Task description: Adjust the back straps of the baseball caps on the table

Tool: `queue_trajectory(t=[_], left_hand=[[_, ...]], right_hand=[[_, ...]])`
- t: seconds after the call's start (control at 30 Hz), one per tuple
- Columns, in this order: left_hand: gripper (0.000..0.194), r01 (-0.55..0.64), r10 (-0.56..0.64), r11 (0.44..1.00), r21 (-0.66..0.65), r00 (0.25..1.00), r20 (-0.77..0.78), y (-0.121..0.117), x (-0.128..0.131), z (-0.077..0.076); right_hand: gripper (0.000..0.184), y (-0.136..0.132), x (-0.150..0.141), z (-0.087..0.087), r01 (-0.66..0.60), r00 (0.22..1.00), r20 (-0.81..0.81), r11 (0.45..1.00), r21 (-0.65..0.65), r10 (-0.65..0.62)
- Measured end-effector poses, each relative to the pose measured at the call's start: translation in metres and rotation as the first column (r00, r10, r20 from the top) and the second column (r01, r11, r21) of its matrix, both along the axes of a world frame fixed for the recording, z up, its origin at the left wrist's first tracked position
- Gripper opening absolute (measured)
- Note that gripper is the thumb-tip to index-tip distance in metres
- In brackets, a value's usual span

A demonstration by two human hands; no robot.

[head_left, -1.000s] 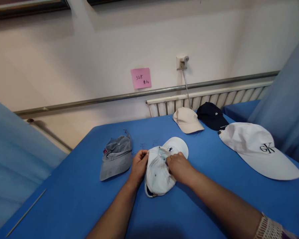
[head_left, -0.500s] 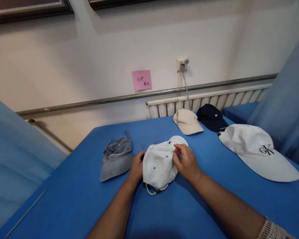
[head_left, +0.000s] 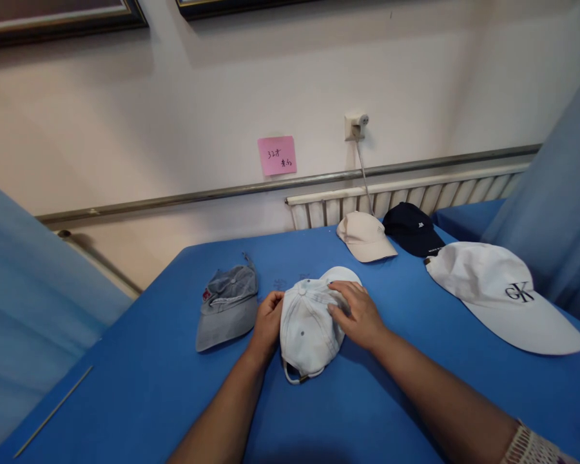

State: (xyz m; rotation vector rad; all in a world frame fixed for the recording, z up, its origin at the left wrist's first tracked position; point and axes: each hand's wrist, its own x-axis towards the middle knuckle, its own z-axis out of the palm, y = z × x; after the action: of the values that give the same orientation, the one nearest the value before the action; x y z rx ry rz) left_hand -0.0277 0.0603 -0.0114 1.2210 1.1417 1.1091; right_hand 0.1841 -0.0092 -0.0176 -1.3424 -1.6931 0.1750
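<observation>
A pale blue-white baseball cap (head_left: 309,332) rests on the blue-covered table in front of me, its brim pointing away and its back strap towards me. My left hand (head_left: 269,322) is closed on the left edge of the crown, its fingers partly hidden by the cloth. On the other side, my right hand (head_left: 360,316) grips the crown near the brim, thumb and bent forefinger a little apart against the fabric. A worn grey cap (head_left: 227,306) lies just left of my left hand.
Behind, a cream cap (head_left: 366,237) and a navy cap (head_left: 412,227) sit near the radiator (head_left: 410,196). A large white cap (head_left: 497,293) is at the right. A thin rod (head_left: 53,411) lies at the left edge. Blue curtains (head_left: 24,309) hang on both sides.
The crown of the pale cap has gone from dented to rounder and fuller. My right hand has shifted from pressing into it to gripping its right side. My left hand keeps its hold.
</observation>
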Motion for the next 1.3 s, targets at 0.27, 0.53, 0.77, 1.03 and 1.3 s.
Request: queue_trajectory(t=[0.27,0.53,0.77,1.03,1.3], left_hand=[[0.037,0.039,-0.039,0.999,-0.018,0.999,0.014,-0.005,0.005,0.001],[0.026,0.086,-0.083,0.994,0.064,0.995,-0.054,0.001,-0.001,-0.004],[0.027,0.068,-0.066,0.994,0.088,0.998,-0.021,0.003,-0.004,0.000],[0.030,-0.040,0.051,0.986,0.159,0.997,-0.066,0.002,-0.005,0.014],[0.026,0.287,-0.246,0.947,0.146,0.937,-0.247,-0.001,-0.033,0.044]], right_hand=[[0.007,0.009,-0.001,-0.002,0.034,0.999,0.032,0.990,-0.135,-0.030],[0.011,-0.009,-0.003,0.010,0.142,0.990,-0.011,0.957,0.254,-0.144],[0.010,-0.015,-0.004,0.014,-0.029,0.990,0.138,0.965,0.262,-0.008],[0.008,-0.017,-0.006,0.010,-0.049,0.996,0.092,0.954,0.296,0.023],[0.009,-0.015,-0.007,0.009,-0.027,0.996,0.090,0.951,0.307,-0.001]])
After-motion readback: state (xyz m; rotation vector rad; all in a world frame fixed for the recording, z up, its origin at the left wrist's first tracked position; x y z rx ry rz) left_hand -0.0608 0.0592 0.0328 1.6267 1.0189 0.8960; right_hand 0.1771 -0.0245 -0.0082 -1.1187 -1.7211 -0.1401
